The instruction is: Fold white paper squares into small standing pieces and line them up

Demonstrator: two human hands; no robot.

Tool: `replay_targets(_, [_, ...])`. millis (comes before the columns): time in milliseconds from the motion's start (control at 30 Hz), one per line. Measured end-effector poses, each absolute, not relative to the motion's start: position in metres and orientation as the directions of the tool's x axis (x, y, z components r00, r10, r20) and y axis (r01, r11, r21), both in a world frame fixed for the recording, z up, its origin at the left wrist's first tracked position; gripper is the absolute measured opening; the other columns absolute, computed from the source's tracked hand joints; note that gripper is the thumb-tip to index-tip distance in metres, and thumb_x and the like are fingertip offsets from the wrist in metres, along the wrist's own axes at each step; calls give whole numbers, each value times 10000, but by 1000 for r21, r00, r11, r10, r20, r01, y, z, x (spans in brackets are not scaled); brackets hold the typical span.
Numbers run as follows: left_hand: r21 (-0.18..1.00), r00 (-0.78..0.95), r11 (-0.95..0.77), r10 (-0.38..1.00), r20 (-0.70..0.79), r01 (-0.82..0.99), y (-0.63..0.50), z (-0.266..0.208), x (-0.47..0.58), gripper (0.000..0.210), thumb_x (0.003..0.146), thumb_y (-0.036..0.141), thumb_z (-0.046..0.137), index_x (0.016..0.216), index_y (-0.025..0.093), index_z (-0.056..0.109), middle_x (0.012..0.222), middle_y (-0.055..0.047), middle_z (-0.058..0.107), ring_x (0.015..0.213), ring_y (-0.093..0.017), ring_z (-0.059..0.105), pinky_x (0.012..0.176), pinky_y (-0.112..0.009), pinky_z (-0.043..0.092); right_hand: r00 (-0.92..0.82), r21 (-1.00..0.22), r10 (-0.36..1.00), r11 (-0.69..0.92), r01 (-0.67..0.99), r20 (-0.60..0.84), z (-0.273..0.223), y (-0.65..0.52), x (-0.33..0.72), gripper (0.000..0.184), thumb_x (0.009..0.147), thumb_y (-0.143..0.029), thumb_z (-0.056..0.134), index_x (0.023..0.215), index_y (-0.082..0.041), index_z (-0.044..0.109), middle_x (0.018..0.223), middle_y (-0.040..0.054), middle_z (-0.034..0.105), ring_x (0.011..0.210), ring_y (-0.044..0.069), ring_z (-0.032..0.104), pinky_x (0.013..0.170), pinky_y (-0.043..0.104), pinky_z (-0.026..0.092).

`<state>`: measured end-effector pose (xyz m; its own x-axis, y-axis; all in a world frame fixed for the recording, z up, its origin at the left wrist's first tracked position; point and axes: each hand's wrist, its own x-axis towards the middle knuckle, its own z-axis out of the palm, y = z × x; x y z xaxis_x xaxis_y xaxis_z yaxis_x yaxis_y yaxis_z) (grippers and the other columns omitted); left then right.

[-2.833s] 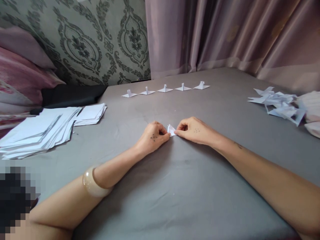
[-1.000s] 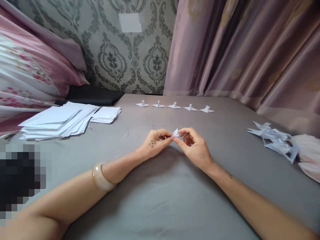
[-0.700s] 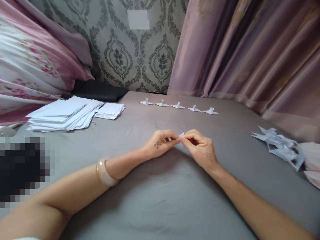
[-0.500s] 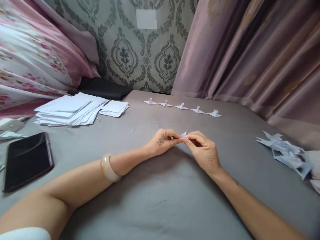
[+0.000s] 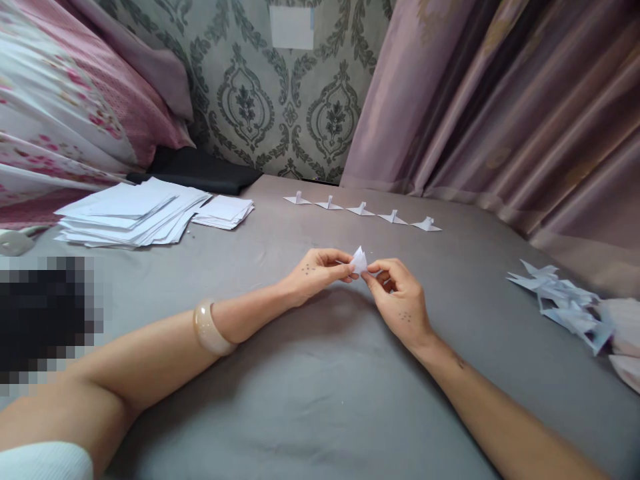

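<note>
Left hand (image 5: 316,272), right hand (image 5: 400,295) on folded paper (image 5: 359,261)

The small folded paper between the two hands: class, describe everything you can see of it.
The small folded paper is white, folded into a compact shape with a pointed top. It stands roughly upright, tip upward, in front of the grey cloth. The left hand grips its left side, and the right hand pinches its lower right edge. Its base is partly hidden, so its full shape cannot be told.
</note>
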<state>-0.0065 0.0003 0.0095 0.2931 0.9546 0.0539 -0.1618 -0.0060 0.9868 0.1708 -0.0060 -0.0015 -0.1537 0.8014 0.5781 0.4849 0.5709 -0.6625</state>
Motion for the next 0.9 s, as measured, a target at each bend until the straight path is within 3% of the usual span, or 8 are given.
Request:
replay_targets(233, [958,315,53,948,41,-281,3,8,-7,265,792,312,646,892,75,707,898,-118,700,839,-181,647,879,-355,499,-147,-661,816,546,515,560,-1,-6,171,79,831,-261,609,900,-227,588,864,13,597,607,104,507,584,261,452])
replay_targets(400, [962,346,39,937,59,-269,4,4,-9,309,814,376,643,901,87,707,906,-112,695,851,-170,635,888,-344,481,-149,-677,819,547,493,554,-1,-6,171,59,826,-228,602,884,-225,592,880,9,592,615,97,511,590,255,449])
replay_targets(633, [987,275,0,960,44,-158,4,2,-8,236,722,268,724,909,126,698,888,-62,698,801,-143,629,817,-296,472,-284,-653,785,618,438,552,4,-12,171,179,780,-94,505,802,-217,634,963,39,568,630,98,521,561,259,451])
replay_targets(800, [990,301,-79,947,112,-119,4,-1,-5,220,724,232,697,912,119,678,847,-50,691,773,-137,622,766,-271,477,-168,-718,834,541,438,525,3,-9,171,109,789,-205,598,894,-222,574,868,20,582,654,118,544,539,252,444])
replay_targets(900, [988,322,-155,936,143,11,2,-1,-4,213,774,247,647,939,116,679,830,-51,684,763,-135,612,737,-257,473,-246,-692,846,529,491,473,-1,-5,172,66,802,-254,612,858,-219,615,876,27,574,638,113,525,550,260,444])
